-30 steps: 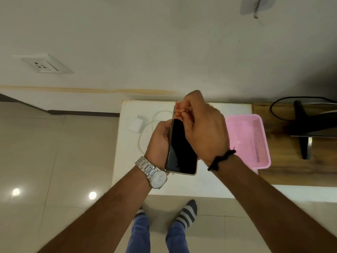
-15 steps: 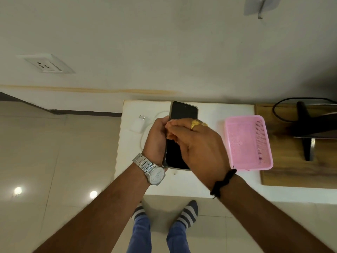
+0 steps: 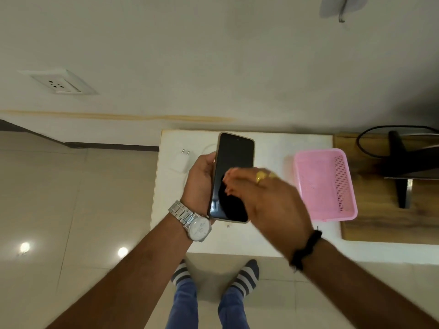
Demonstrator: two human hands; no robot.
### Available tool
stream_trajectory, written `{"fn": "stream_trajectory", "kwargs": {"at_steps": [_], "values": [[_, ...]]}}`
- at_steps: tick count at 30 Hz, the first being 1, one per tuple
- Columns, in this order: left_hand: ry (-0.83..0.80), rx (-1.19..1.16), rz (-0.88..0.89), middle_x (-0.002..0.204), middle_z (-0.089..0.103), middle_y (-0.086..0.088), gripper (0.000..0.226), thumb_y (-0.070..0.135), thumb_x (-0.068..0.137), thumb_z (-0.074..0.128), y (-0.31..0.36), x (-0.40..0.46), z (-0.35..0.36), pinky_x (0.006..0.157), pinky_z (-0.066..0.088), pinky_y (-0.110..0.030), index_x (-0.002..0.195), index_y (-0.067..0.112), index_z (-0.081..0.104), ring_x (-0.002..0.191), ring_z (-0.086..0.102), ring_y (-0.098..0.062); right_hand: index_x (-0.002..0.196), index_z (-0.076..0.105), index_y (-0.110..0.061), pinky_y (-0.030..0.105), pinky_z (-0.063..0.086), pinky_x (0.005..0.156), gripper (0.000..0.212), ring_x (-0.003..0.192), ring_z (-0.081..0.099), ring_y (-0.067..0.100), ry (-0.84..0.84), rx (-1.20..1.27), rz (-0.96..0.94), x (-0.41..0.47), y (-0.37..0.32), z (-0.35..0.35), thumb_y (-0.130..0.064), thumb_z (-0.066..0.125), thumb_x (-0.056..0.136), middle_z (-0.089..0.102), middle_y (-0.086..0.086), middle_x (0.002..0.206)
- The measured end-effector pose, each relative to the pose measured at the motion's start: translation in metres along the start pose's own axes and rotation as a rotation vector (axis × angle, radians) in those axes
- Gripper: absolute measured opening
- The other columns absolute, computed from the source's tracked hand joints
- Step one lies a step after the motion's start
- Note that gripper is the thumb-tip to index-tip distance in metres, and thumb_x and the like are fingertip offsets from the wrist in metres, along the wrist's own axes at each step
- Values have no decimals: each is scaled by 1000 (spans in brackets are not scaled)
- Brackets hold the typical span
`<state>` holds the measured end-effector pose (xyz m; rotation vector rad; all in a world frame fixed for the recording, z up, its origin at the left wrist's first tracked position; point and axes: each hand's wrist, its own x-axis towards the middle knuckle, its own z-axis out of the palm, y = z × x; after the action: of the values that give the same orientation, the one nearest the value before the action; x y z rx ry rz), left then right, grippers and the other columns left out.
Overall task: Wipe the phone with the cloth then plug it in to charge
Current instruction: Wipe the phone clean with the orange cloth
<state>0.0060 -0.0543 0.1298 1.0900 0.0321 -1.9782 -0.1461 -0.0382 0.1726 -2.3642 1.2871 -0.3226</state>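
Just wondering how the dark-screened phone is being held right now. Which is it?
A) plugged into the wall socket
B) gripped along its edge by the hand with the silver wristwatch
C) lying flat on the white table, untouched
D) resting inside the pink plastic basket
B: the left hand, the one with the silver wristwatch, grips the dark-screened phone by its left edge above the white table, while the right hand passes over the screen.
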Motion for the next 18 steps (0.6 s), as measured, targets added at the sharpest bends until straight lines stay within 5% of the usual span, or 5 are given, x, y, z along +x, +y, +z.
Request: {"fn": "stream_trajectory", "kwargs": {"at_steps": [5, 10, 15, 18], "values": [[24, 29, -31, 87, 69, -11, 37, 39, 87, 50, -13, 1, 10, 78, 48, -37, 81, 14, 75, 77, 66, -27, 109, 75, -13, 44, 60, 77, 38, 94, 69, 33, 99, -24, 153, 41, 12, 3, -21, 44, 89, 74, 9, 107], [7, 3, -7, 116, 68, -26, 63, 48, 91, 40, -1, 6, -3, 100, 46, -47, 122, 2, 70, 99, 65, -37, 118, 75, -10, 38, 61, 86, 35, 100, 75, 28, -51, 25, -47, -15, -10, 9, -10, 75, 83, 75, 8, 117], [-48, 67, -56, 75, 74, -10, 63, 45, 99, 33, -11, 5, -3, 71, 55, -41, 73, 13, 80, 62, 70, -27, 110, 78, -11, 38, 61, 83, 28, 94, 73, 30, 155, -24, 103, 21, 29, 0, -10, 58, 90, 76, 6, 111], [33, 26, -11, 100, 75, -22, 54, 42, 96, 42, -6, 8, 2, 85, 56, -37, 96, 3, 79, 90, 73, -35, 115, 75, -13, 40, 61, 82, 33, 101, 70, 30, 96, -17, 59, 21, 2, 14, -15, 53, 90, 74, 5, 117]]}}
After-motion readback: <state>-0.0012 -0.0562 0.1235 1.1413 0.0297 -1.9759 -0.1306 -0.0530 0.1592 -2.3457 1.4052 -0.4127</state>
